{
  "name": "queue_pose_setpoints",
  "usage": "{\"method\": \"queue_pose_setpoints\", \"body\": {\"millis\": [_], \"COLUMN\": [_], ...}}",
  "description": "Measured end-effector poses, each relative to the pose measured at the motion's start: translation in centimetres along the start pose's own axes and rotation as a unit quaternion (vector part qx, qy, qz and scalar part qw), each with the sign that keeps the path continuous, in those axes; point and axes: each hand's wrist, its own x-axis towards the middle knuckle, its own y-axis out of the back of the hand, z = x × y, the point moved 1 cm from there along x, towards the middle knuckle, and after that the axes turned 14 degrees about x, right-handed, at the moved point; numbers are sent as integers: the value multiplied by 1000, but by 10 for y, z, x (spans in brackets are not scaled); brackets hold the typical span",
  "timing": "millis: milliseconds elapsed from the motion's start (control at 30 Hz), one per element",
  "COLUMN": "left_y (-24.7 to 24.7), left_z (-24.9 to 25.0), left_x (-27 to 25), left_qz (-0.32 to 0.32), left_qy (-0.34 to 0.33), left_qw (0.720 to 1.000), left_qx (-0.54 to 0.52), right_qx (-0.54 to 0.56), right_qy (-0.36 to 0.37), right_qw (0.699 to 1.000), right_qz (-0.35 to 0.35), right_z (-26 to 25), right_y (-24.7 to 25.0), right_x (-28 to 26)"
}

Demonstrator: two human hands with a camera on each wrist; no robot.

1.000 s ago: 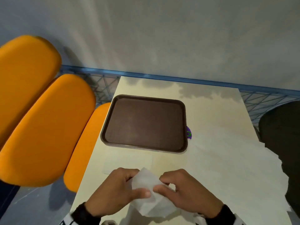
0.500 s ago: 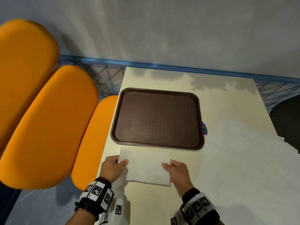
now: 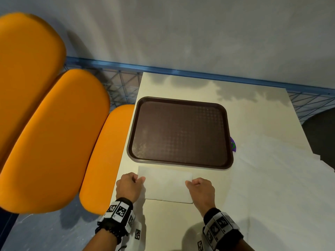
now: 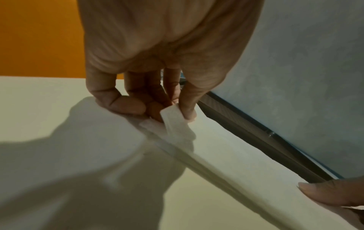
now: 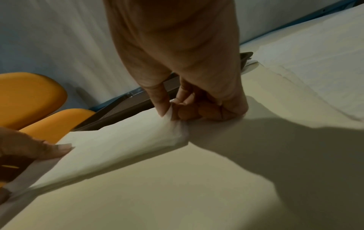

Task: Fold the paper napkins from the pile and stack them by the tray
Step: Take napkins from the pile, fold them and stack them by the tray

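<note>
A folded white napkin (image 3: pixel 165 184) lies flat on the cream table (image 3: pixel 181 225), just in front of the dark brown tray (image 3: pixel 180 132). My left hand (image 3: pixel 129 185) pinches the napkin's left edge (image 4: pixel 173 118) between thumb and fingers. My right hand (image 3: pixel 201 189) pinches its right edge (image 5: pixel 171 118) the same way. More layers of napkin (image 4: pixel 177 149) show beneath the top one in the left wrist view. The pile of unfolded white napkins (image 3: pixel 282 178) spreads over the right side of the table.
Orange chairs (image 3: pixel 54 138) stand close along the table's left edge. A blue wire rack (image 3: pixel 123 84) runs behind the table against a grey wall. A small purple object (image 3: pixel 233 144) peeks out at the tray's right rim. A dark chair (image 3: pixel 320 134) sits at the far right.
A second ago both hands held a napkin up near my body while folding it. They have since carried it forward and laid it flat in front of the tray.
</note>
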Motion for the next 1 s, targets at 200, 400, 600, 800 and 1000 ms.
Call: {"method": "queue_pose_setpoints", "body": {"millis": [200, 400, 600, 800, 1000], "left_y": [1, 1, 4, -28, -32], "left_z": [-2, -1, 11, 22, 6], "left_x": [4, 3, -28, -31, -16], "left_qz": [2, 24, 115, -31, -69], "left_qy": [8, 10, -226, -292, -227], "left_qw": [1000, 1000, 964, 926, 907], "left_qx": [-3, 10, 75, 237, 347], "right_qx": [-16, -66, -231, -383, -409], "right_qy": [2, 23, 293, 309, 201], "right_qw": [1000, 998, 927, 858, 878], "right_qz": [1, -2, -26, -149, -146], "right_z": [-2, -5, -6, -3, 3], "right_y": [-1, 2, -5, -39, -23], "right_x": [-3, -5, -30, -31, -34]}}
